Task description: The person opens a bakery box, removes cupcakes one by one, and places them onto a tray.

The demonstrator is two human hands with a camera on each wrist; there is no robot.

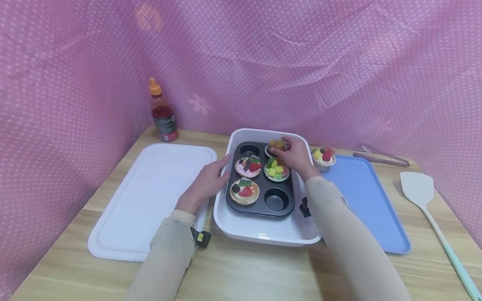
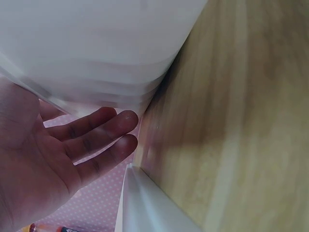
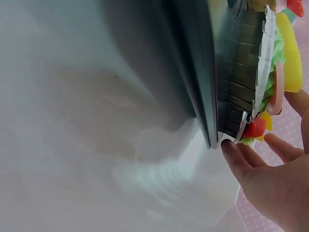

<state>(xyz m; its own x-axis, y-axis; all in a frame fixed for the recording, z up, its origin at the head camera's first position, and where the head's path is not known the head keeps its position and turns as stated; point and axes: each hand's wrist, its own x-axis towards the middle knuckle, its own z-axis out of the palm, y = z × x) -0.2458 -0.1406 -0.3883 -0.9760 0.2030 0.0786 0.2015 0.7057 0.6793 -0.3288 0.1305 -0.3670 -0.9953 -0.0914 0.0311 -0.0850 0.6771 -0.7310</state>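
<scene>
A dark muffin tin (image 1: 261, 196) lies inside a white basin (image 1: 260, 239). At its back right cup, my right hand (image 1: 296, 156) pinches a fruit tart (image 1: 278, 145) between thumb and fingers. The right wrist view shows the fingertips at the low side of that tart (image 3: 253, 128). A tart with yellow cubes (image 1: 276, 170) sits just in front, and two more tarts, one pinkish (image 1: 248, 167) and one cream (image 1: 244, 193), fill the left column. My left hand (image 1: 207, 182) is at the basin's left rim, its fingers fairly straight along the outer wall (image 2: 96, 53).
Left of the basin lies a white board (image 1: 150, 200), with a sauce bottle (image 1: 163, 113) behind it. To the right are a blue tray (image 1: 369, 200), another tart (image 1: 324, 158), tongs (image 1: 380, 159) and a spatula (image 1: 418, 188). A pink dotted curtain (image 1: 241, 62) hangs behind.
</scene>
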